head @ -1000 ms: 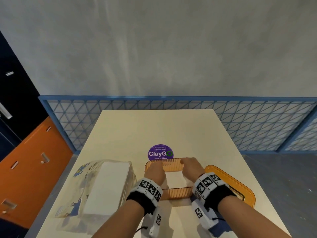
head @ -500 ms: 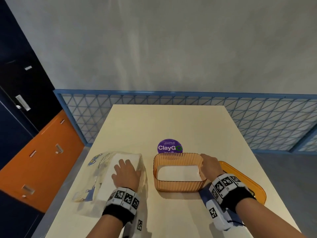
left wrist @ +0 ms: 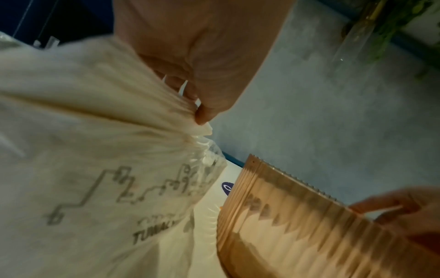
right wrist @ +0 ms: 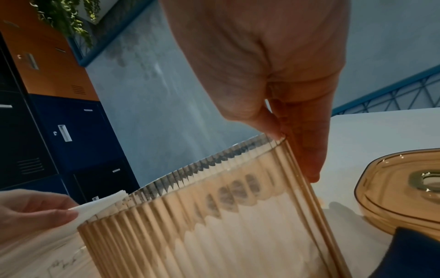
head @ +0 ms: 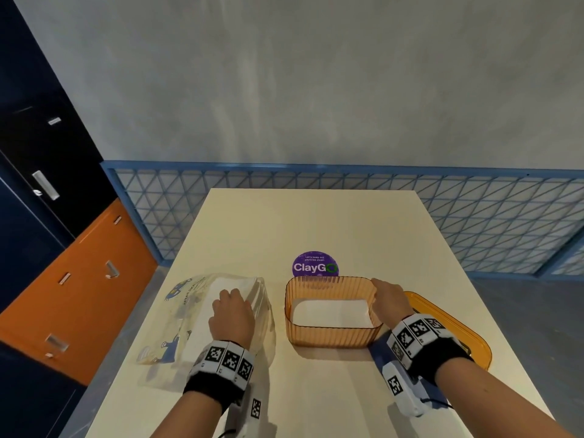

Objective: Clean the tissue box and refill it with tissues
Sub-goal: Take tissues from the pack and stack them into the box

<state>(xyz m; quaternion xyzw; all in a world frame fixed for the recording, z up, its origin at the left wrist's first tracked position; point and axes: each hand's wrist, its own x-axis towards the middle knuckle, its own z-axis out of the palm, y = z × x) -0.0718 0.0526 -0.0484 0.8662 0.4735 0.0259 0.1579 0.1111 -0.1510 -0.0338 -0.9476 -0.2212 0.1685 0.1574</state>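
An amber ribbed tissue box [head: 331, 338] stands open-topped on the table with a low white stack of tissues [head: 330, 312] inside. My right hand [head: 388, 295] grips its right rim, thumb inside and fingers outside [right wrist: 309, 150]. To the left lies a clear printed plastic pack of white tissues [head: 196, 314]. On it rests my left hand [head: 233, 306], which pinches a bunch of tissue layers [left wrist: 166, 112] between thumb and fingers. The box's amber lid [head: 458, 336] lies flat behind my right wrist.
A purple round ClayGo sticker [head: 315, 265] sits just beyond the box on the cream table [head: 300, 222]. A dark blue cloth [right wrist: 416, 254] lies by the lid. Orange and navy lockers [head: 79, 295] stand left; a blue mesh rail [head: 474, 216] runs behind.
My left hand left the tissue box and went left onto the tissue pack, where it now pinches tissues. My right hand shifted to the box's right rim and stays there.
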